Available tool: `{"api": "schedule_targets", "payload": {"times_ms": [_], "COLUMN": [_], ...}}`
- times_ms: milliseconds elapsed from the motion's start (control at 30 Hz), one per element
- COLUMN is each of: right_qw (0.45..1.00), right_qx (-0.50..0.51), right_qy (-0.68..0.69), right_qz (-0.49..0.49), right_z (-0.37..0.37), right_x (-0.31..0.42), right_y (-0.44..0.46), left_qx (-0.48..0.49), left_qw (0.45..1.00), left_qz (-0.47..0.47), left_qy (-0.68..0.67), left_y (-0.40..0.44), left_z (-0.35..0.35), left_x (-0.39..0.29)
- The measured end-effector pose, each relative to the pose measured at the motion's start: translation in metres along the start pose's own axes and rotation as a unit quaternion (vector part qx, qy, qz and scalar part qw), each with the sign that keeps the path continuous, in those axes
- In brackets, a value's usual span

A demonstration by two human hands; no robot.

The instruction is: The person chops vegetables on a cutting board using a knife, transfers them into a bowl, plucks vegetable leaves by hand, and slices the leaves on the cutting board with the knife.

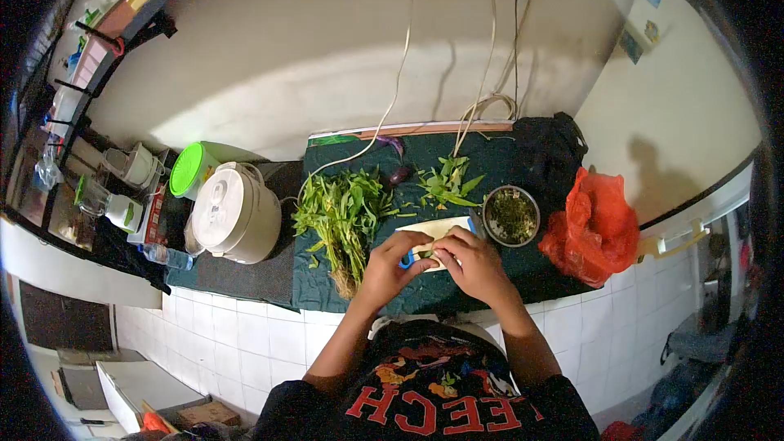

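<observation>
Both hands meet over a pale cutting board point(451, 224) with blue edges on the dark green cloth. My left hand point(395, 265) is closed, its fingertips pinched on something small that I cannot make out. My right hand point(470, 263) is closed too, its fingertips touching the left ones around the same spot. To the left lies a large bunch of leafy greens point(339, 216), roots toward me. Behind the board is a small pile of loose leaves point(449, 182). A metal bowl point(511, 216) of chopped greens stands right of the board.
A red plastic bag point(594, 224) sits at the right end of the table. Purple vegetables point(398, 173) lie behind the greens. At left are a white rice cooker point(235, 214), a green-lidded tub point(189, 170) and a water bottle point(167, 256). A white cable point(392, 106) hangs onto the cloth.
</observation>
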State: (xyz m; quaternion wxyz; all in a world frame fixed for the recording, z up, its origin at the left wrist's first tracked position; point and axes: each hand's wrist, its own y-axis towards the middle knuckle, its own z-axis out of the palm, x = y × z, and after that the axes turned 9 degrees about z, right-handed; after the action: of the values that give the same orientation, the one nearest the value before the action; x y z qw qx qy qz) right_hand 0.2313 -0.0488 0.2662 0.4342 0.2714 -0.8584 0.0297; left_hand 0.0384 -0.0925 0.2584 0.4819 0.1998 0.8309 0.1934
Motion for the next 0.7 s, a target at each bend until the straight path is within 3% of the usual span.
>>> {"api": "schedule_targets", "payload": {"times_ms": [200,300,400,467,567,633,667,700], "right_qw": [1.0,0.999,0.997,0.996,0.981,0.928,0.928,0.891], "right_qx": [0.015,0.001,0.001,0.007,0.004,-0.013,-0.006,0.046], "right_qy": [-0.024,-0.04,-0.058,-0.067,-0.121,-0.228,-0.227,-0.287], "right_qz": [0.008,0.019,0.042,0.059,0.153,0.293,0.295,0.348], "right_z": [0.006,0.005,0.006,0.007,0.029,0.032,0.033,0.036], "right_x": [-0.003,-0.004,-0.01,-0.031,-0.108,-0.134,-0.154,-0.174], "right_y": [-0.001,-0.008,-0.018,-0.026,-0.052,-0.079,-0.089,-0.103], "left_qx": [0.007,0.042,0.081,0.121,0.138,0.123,0.123,0.119], "left_qw": [1.0,0.998,0.996,0.992,0.99,0.99,0.99,0.987], "left_qz": [0.005,-0.011,0.039,0.012,-0.022,-0.068,-0.075,-0.103], "left_qy": [0.023,0.034,0.022,0.014,0.016,-0.001,-0.002,-0.008], "left_y": [-0.001,-0.002,-0.004,-0.01,-0.031,-0.043,-0.045,-0.05], "left_z": [0.003,0.005,0.014,0.03,0.057,0.066,0.068,0.068], "left_x": [0.005,0.006,0.015,0.025,0.052,0.063,0.066,0.066]}}
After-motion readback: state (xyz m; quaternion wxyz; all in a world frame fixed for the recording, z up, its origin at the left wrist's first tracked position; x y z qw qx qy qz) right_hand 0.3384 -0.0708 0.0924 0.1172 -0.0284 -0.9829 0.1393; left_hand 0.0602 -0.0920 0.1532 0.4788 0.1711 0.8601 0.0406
